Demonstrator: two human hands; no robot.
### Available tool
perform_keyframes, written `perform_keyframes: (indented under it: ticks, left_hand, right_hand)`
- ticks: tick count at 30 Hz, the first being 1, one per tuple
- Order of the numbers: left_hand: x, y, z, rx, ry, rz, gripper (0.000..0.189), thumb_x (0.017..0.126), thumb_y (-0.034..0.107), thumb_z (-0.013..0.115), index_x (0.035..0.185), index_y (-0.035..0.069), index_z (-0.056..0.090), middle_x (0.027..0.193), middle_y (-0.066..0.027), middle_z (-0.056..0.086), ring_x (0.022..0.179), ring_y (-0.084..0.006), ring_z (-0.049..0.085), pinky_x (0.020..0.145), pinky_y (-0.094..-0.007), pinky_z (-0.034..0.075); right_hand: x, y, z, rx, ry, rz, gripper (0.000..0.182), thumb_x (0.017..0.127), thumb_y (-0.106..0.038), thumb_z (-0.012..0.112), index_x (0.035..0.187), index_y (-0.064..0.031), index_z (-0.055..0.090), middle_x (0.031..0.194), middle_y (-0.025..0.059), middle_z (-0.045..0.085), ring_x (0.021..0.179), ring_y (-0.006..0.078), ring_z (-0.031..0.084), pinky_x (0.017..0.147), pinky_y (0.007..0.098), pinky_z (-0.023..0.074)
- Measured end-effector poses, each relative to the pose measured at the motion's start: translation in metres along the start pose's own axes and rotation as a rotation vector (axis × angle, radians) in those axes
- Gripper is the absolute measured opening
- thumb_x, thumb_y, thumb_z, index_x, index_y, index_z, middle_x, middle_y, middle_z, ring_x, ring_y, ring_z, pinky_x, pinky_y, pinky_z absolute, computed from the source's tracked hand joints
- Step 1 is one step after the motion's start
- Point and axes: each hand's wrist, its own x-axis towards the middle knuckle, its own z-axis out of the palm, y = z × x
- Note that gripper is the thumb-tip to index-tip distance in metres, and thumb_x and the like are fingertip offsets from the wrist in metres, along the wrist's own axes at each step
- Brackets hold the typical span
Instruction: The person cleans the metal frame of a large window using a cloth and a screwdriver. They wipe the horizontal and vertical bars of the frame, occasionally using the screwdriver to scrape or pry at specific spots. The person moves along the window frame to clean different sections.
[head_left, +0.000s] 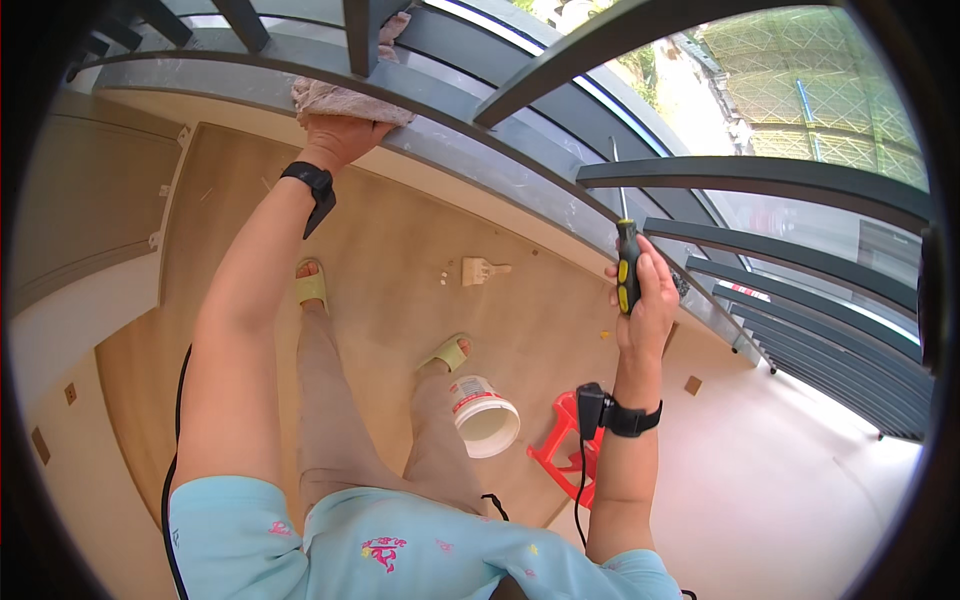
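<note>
My left hand (341, 139) grips a folded, pale pinkish cloth (345, 101) on the grey window sill (442, 146), at the foot of the dark metal railing bars. In my right hand (649, 289) is a screwdriver (628, 266) with a black and yellow handle. Its thin metal shaft points up between two bars towards the window frame, and the end looks bent. Another piece of cloth (391, 36) lies behind a bar near the window track. Part of a dark, rough object shows beside my right fingers; I cannot tell what it is.
Dark railing bars (750, 174) run across the window in front of both hands. On the wooden floor lie a wide putty knife or brush (484, 271) and small bits of debris. A white bucket (487, 427) and a red plastic stool (559, 450) stand near my feet. Cords hang by my arms.
</note>
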Motion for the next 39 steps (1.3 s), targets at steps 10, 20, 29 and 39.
perform_keyframes:
  ticks: [10,20,29,39]
  left_hand:
    - [-0.006,0.008,-0.02,-0.177,0.081,-0.024,0.052,0.087,0.05,0.053,0.129,0.018,0.056,0.139,-0.0103,0.05,0.127,-0.0321,0.046,0.105,-0.0528,0.034]
    - [-0.003,0.01,-0.042,-0.265,-0.135,-0.196,0.058,0.084,0.057,0.052,0.128,0.021,0.058,0.136,-0.0069,0.054,0.128,-0.0309,0.046,0.107,-0.0498,0.034]
    - [-0.005,0.006,-0.027,-0.257,-0.191,-0.242,0.068,0.08,0.063,0.053,0.134,0.021,0.051,0.144,-0.0081,0.045,0.133,-0.0335,0.038,0.111,-0.051,0.028]
    - [0.0,0.004,-0.03,-0.288,-0.398,-0.239,0.071,0.08,0.066,0.047,0.138,0.026,0.047,0.149,-0.0038,0.04,0.139,-0.0316,0.032,0.115,-0.0512,0.021]
  right_hand:
    - [0.123,-0.042,0.051,-1.177,-0.41,-0.929,0.03,0.083,-0.001,0.064,0.113,-0.0073,0.065,0.107,0.0117,0.068,0.099,0.0289,0.066,0.085,0.0348,0.052]
    - [0.158,-0.061,0.099,-1.764,-0.789,-0.771,0.053,0.079,-0.003,0.062,0.129,-0.0166,0.056,0.09,0.0186,0.065,0.082,0.0345,0.064,0.073,0.0435,0.0505]
    - [0.154,-0.081,0.118,-1.516,-0.828,-0.201,0.053,0.086,-0.008,0.053,0.138,-0.0162,0.048,0.102,0.0156,0.067,0.087,0.0254,0.065,0.08,0.0378,0.051]
    - [0.185,-0.071,0.102,-1.392,-0.905,-0.28,0.044,0.091,-0.026,0.059,0.134,-0.0134,0.053,0.115,0.016,0.066,0.103,0.0322,0.065,0.089,0.037,0.0496]
